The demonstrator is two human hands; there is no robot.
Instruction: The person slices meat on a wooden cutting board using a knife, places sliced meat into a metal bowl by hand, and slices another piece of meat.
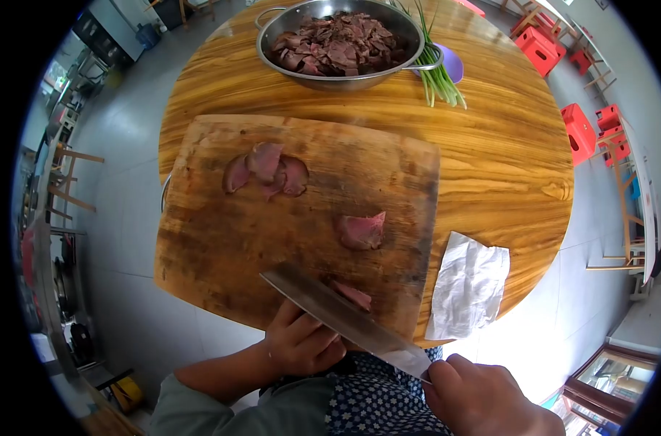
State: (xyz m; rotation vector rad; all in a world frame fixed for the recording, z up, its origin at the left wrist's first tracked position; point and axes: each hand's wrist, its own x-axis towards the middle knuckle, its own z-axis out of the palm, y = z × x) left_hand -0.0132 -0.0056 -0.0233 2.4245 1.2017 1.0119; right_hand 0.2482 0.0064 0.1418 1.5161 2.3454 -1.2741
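A cleaver (338, 314) lies slantwise over the near edge of the wooden cutting board (221, 240). My right hand (483, 400) is closed around its handle. My left hand (301, 341) is beside the blade at the board's near edge, fingers curled; whatever they hold, if anything, is hidden. Just beyond the blade is a thin piece of meat (354, 295), partly covered by it. Farther up the board sits one meat slice (362, 231), and several overlapping slices (266, 170) lie at the upper left.
A metal pan (345, 81) of sliced meat (338, 45) stands at the table's far side, with green onions (441, 81) and a purple dish (451, 64) beside it. A white cloth (470, 287) lies right of the board on the round table (505, 167). Red stools (579, 134) stand beyond.
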